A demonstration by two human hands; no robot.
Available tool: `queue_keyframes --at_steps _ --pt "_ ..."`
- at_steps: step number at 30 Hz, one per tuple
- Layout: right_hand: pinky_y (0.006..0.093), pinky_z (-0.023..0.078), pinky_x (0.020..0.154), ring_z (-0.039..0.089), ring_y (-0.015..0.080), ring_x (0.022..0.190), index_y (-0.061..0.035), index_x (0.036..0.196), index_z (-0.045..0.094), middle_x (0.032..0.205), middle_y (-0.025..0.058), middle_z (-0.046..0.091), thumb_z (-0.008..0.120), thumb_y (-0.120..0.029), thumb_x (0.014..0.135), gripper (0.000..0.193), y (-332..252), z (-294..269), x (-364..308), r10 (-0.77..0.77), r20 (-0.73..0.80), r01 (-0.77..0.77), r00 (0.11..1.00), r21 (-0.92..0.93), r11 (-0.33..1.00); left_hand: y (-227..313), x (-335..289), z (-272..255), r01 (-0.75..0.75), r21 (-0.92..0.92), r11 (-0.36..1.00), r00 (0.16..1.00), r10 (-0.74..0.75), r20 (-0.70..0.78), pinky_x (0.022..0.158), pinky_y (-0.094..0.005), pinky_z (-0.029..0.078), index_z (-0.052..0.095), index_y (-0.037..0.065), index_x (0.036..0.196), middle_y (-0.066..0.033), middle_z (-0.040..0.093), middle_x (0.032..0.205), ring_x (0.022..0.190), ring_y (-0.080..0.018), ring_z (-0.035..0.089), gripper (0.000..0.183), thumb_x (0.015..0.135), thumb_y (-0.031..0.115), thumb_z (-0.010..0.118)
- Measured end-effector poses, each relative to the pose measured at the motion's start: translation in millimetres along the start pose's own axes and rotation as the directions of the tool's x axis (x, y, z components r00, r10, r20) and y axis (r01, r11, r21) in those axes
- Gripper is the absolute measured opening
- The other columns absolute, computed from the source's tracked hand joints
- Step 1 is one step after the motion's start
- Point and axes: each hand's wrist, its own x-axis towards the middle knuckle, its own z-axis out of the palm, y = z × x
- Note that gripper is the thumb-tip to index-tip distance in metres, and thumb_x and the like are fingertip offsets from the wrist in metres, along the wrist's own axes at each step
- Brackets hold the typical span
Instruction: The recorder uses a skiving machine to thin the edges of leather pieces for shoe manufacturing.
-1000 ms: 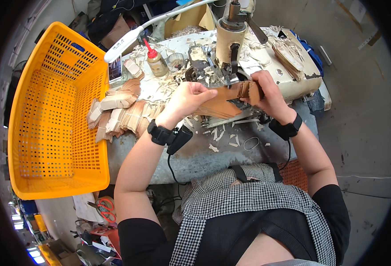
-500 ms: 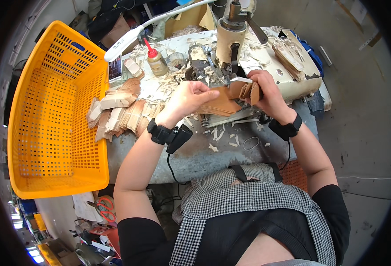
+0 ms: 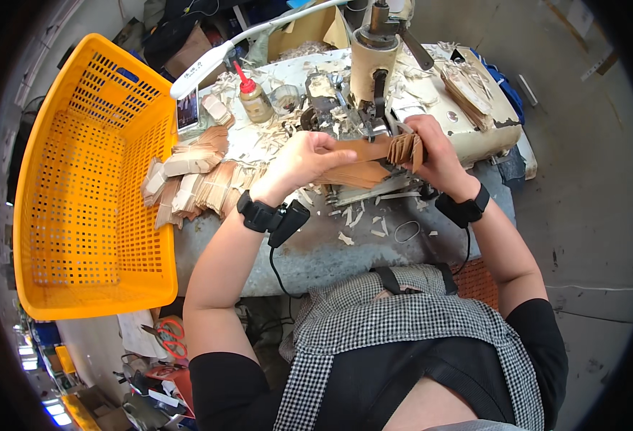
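Left hand pinches the left end of a flat brown piece, thumb on the near face, fingers behind; the undersides of the fingers are hidden. Loose brown stack lies just below that piece, on the side nearer the body. Brown piece sits between the two hands, its right end meeting a fanned bunch of upright brown folds; whether the two are joined, cannot tell. Right hand, apart from the left, is clamped on the bunch, thumb side toward the machine head.

Surroundings, left to right. Yellow basket with perforated walls, far left. Orange-handled scissors near its lower right corner. Brown bundles heaped beside the basket, left of the left hand. White lamp reaches over from above. Red-tipped bottle upright, clear cup just beside it. Pale scraps strewn round the machine and along the grey bench. Thin ring on the bench, nearer the body than the hands. Second brown stack on the machine's pale bed, beyond the right hand.
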Motion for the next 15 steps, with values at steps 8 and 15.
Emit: queue_keyframes --at_steps 8,15 --pt "0.0374 0.042 0.084 0.050 0.0329 0.095 -0.0036 0.106 0.050 0.098 0.0123 0.053 0.077 0.000 0.059 0.053 -1 0 -6 0.122 -0.028 -0.121 0.992 0.016 0.992 -11 -2 -11 -0.029 -0.054 0.998 0.999 0.031 0.029 0.057 -0.0212 0.043 0.068 0.005 0.079 0.0048 0.062 0.070 0.064 -0.0019 0.052 0.027 0.085 0.031 0.071" --pt "0.0383 0.042 0.085 0.050 0.0332 0.095 -0.0040 0.105 0.051 0.098 0.0123 0.053 0.078 -0.001 0.059 0.054 -3 0 1 -0.019 -0.020 0.019 1.000 -0.033 0.999 -3 9 3 0.046 0.083 0.996 0.997 -0.040 -0.073 0.056 -0.0239 0.043 0.067 0.002 0.080 0.0005 0.063 0.069 0.061 -0.0049 0.053 0.033 0.084 0.035 0.071"
